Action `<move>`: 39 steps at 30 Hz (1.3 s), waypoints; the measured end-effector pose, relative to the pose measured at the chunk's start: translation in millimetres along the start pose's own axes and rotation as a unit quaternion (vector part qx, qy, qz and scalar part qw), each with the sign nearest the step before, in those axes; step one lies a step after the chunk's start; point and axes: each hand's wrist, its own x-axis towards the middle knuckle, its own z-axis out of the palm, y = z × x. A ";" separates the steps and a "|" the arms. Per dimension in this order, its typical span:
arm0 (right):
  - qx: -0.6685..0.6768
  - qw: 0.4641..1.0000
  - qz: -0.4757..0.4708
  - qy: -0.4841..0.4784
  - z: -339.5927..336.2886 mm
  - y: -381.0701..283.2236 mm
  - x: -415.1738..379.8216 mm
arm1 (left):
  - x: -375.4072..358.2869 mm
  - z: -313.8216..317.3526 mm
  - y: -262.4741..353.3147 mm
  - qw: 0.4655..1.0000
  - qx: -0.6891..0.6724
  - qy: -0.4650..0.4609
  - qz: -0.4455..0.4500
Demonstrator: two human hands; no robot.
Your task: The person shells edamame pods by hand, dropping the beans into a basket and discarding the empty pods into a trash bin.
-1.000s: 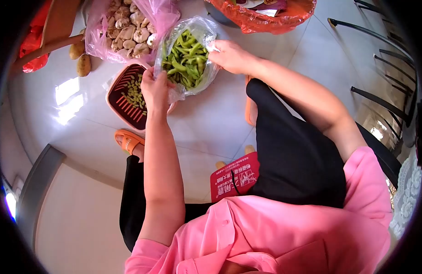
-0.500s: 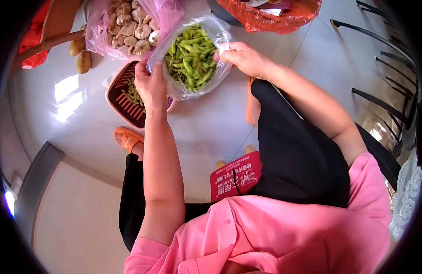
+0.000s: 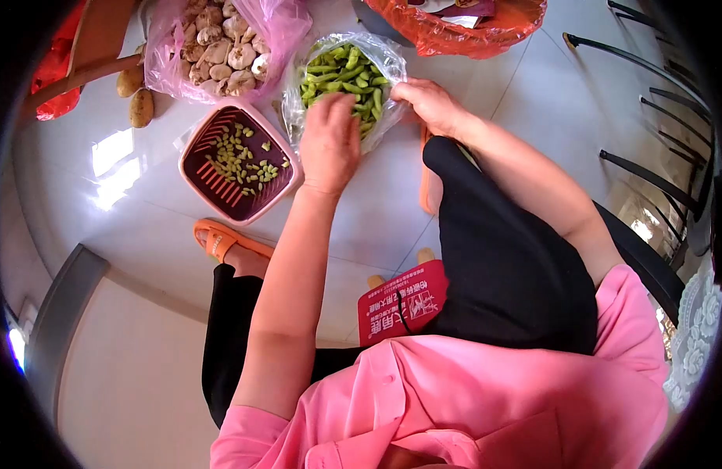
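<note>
A clear plastic bag [image 3: 292, 117] full of green soybean pods [image 3: 361, 78] stands on the floor with its mouth open. My right hand [image 3: 429, 103] pinches the bag's right rim. Over the near left part of the pods is my left hand [image 3: 331, 142], its fingers bent down at them. Those fingers are a little blurred and their tips are hidden, so any hold on a pod cannot be made out. To the left of the bag sits a pink-rimmed plastic basket [image 3: 286, 184] with shelled green beans [image 3: 237, 156] scattered inside.
A pink bag [image 3: 286, 27] of garlic bulbs [image 3: 240, 55] lies behind the basket, with potatoes [image 3: 141, 108] to its left. An orange-red bag [image 3: 486, 43] lines a bin at the back. Black metal legs [image 3: 650, 176] stand at right. My slippered foot [image 3: 218, 238] is near the basket.
My left hand has let go of the bag's left rim and moved right, over the pods. The basket is now uncovered. The bag has shifted slightly right, my right hand still at its rim.
</note>
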 end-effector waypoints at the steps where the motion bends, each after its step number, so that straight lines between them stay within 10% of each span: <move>1: 0.055 0.998 -0.004 -0.020 0.8 7.1 5.7 | -2.3 1.2 -6.5 0.997 0.011 0.017 -0.070; 6: 0.178 0.980 0.005 -0.088 5.1 -2.7 3.7 | -6.9 -11.8 -36.6 0.965 -0.033 -0.031 -0.258; 9: 0.006 0.999 0.028 -0.031 -11.1 1.6 7.1 | -6.3 -12.4 -45.7 0.950 -0.098 0.002 -0.296; 12: -0.356 0.933 0.018 0.055 -21.7 4.9 1.3 | -5.7 -21.7 -37.3 0.879 -0.245 0.047 -0.406; 16: -0.411 0.796 -0.424 0.130 16.4 -34.6 -53.8 | -2.2 -35.9 7.7 0.648 -0.565 0.201 -0.469; 20: -0.255 0.898 -0.353 -0.061 39.8 -60.5 -59.8 | -0.5 -34.3 43.6 0.554 -0.671 0.190 -0.455; 24: -0.035 0.960 -0.224 -0.165 41.2 -66.3 -58.9 | -1.2 -43.3 60.3 0.567 -0.649 0.183 -0.474; 26: -0.116 0.964 -0.188 -0.145 36.0 -62.2 -51.1 | -3.3 -45.7 64.3 0.907 -0.198 0.157 -0.336; 27: -0.123 0.964 -0.181 -0.151 37.4 -61.1 -49.4 | -3.3 -52.3 65.8 0.973 -0.018 0.141 -0.184; 39: -0.070 0.966 -0.114 -0.223 46.6 -71.7 -75.0 | -10.5 -71.0 102.7 0.967 0.056 0.129 -0.211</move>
